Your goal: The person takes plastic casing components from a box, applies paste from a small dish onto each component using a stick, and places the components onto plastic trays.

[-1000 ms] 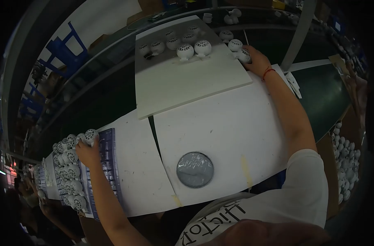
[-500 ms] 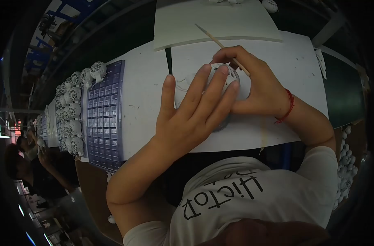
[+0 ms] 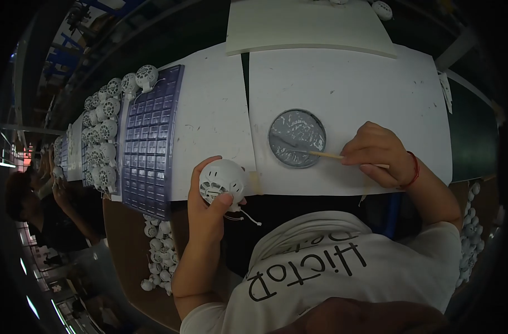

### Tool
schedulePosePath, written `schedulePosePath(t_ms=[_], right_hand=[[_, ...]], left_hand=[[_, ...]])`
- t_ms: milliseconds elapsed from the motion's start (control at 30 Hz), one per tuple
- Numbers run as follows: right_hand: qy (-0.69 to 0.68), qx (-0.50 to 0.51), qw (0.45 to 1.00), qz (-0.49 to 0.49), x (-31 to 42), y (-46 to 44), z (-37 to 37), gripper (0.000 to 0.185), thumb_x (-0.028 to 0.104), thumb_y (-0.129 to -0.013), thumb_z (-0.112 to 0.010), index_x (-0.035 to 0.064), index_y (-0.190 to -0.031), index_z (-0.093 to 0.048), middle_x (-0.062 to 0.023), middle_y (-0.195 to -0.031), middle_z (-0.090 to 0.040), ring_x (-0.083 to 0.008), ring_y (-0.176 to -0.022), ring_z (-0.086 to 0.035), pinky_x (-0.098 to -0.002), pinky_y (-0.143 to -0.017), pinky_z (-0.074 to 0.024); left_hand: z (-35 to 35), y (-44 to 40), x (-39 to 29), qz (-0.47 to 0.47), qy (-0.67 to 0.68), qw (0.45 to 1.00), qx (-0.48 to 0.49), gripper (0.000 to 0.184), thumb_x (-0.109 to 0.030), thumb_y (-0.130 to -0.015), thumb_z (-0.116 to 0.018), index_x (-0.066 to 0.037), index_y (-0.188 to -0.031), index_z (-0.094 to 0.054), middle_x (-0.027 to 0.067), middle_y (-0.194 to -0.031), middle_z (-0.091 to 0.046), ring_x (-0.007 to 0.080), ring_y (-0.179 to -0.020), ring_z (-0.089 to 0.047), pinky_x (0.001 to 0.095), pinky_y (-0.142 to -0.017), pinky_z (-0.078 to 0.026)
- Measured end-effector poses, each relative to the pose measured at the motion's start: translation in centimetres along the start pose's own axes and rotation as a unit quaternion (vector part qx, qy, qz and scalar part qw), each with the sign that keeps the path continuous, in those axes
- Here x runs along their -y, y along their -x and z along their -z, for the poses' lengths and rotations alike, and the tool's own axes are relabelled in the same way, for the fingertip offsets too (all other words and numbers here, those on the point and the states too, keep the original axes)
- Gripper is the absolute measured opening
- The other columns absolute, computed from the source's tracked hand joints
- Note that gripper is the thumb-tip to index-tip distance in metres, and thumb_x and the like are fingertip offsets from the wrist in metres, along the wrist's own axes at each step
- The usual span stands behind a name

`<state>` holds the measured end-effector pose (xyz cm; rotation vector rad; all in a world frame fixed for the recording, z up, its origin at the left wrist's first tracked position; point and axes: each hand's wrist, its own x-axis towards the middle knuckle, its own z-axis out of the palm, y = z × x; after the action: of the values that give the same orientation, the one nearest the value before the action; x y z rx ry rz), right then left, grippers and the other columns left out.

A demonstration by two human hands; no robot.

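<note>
My left hand (image 3: 205,214) is wrapped round a white round slotted housing (image 3: 227,173), with the thumb on its vented face. A short wire (image 3: 248,216) dangles from the housing near the table's front edge. In my right hand (image 3: 379,151), a thin wooden-handled brush (image 3: 327,155) is pinched, pointing left. Its tip lies in a shallow round dish (image 3: 271,153) of glossy grey paste (image 3: 298,131), where a streak runs through the surface. The dish sits on white sheets (image 3: 360,100) covering the table.
A purple gridded tray (image 3: 149,142) lies left, with rows of similar white housings (image 3: 106,131) beyond it. More housings are heaped below the table at left (image 3: 162,256) and right (image 3: 470,239). A pale board (image 3: 309,28) lies at the back. Another person (image 3: 48,206) sits far left.
My hands have parted. My left hand has moved left and down with the white housing, while my right hand has lowered, bringing the brush tip into the now uncovered dish.
</note>
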<state>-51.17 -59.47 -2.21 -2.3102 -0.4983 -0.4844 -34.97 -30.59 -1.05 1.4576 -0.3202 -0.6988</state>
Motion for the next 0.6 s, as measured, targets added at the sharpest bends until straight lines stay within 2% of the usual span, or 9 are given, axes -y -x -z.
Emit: schedulePosePath(t_ms=[67, 200, 267, 300, 433, 500, 600], right_hand=[[-0.011, -0.006, 1.000, -0.007, -0.5, 0.0, 0.0, 0.018, 0.005, -0.080, -0.053, 0.0067, -0.094, -0.065, -0.0070, -0.088, -0.064, -0.0186, -0.076, -0.057, -0.0315, -0.069, -0.0405], [-0.047, -0.005, 0.998, -0.035, -1.3, 0.4, 0.3, 0.016, 0.005, -0.081, -0.051, 0.0055, -0.087, -0.065, -0.0085, -0.087, -0.066, -0.0195, -0.075, -0.058, -0.0321, -0.070, -0.0414], [-0.056, -0.005, 0.998, -0.042, -1.4, 0.4, 0.4, 0.016, 0.006, -0.082, -0.050, 0.0047, -0.087, -0.065, -0.0090, -0.086, -0.066, -0.0195, -0.075, -0.059, -0.0318, -0.070, -0.0419], [-0.063, -0.011, 0.997, -0.050, -1.4, 0.5, 0.4, 0.017, 0.006, -0.083, -0.048, 0.0040, -0.087, -0.065, -0.0095, -0.085, -0.067, -0.0196, -0.075, -0.059, -0.0315, -0.070, -0.0425], [-0.122, -0.039, 0.988, -0.084, -1.7, 1.1, -0.5, 0.019, 0.006, -0.085, -0.046, 0.0014, -0.086, -0.065, -0.0109, -0.084, -0.066, -0.0191, -0.075, -0.061, -0.0305, -0.072, -0.0448], [-0.225, -0.093, 0.954, -0.177, -1.6, 1.5, -1.1, 0.022, 0.007, -0.088, -0.043, -0.0021, -0.086, -0.064, -0.0125, -0.083, -0.066, -0.0185, -0.075, -0.061, -0.0294, -0.074, -0.0466], [-0.291, -0.119, 0.921, -0.231, -1.6, 1.4, -1.6, 0.027, 0.009, -0.091, -0.040, -0.0045, -0.085, -0.063, -0.0134, -0.080, -0.066, -0.0188, -0.076, -0.062, -0.0294, -0.076, -0.0477]], left_hand=[[0.2, 0.2, 1.2, 0.002, 0.065, 0.998, 0.017, 0.076, -0.024, -0.066, -0.076, 0.002, -0.126, -0.038, 0.0144, -0.100, -0.058, 0.0210, -0.078, -0.062, 0.0298, -0.064, -0.054], [-0.2, 0.6, 2.3, -0.010, 0.116, 0.993, 0.016, 0.077, -0.019, -0.064, -0.076, 0.002, -0.127, -0.037, 0.0145, -0.101, -0.057, 0.0215, -0.078, -0.062, 0.0306, -0.065, -0.054], [-0.6, 0.7, 2.2, -0.024, 0.081, 0.996, -0.001, 0.087, -0.032, -0.062, -0.081, 0.004, -0.128, -0.037, 0.0226, -0.113, -0.056, 0.0207, -0.075, -0.061, 0.0294, -0.064, -0.051], [-0.6, 0.7, 2.3, -0.023, 0.082, 0.996, -0.002, 0.087, -0.032, -0.062, -0.081, 0.004, -0.128, -0.037, 0.0226, -0.113, -0.056, 0.0207, -0.075, -0.061, 0.0294, -0.064, -0.051], [-0.6, 0.8, 2.6, -0.008, 0.086, 0.996, -0.019, 0.080, -0.016, -0.062, -0.076, 0.004, -0.129, -0.036, 0.0227, -0.116, -0.055, 0.0212, -0.075, -0.061, 0.0298, -0.066, -0.051], [-0.9, 0.8, 2.5, -0.007, 0.083, 0.996, -0.024, 0.078, -0.011, -0.062, -0.073, 0.004, -0.129, -0.037, 0.0225, -0.116, -0.055, 0.0214, -0.074, -0.061, 0.0301, -0.067, -0.051], [-1.0, 0.8, 2.3, -0.003, 0.072, 0.997, -0.036, 0.074, -0.004, -0.060, -0.068, 0.005, -0.128, -0.037, 0.0226, -0.117, -0.055, 0.0215, -0.075, -0.061, 0.0305, -0.069, -0.052]])
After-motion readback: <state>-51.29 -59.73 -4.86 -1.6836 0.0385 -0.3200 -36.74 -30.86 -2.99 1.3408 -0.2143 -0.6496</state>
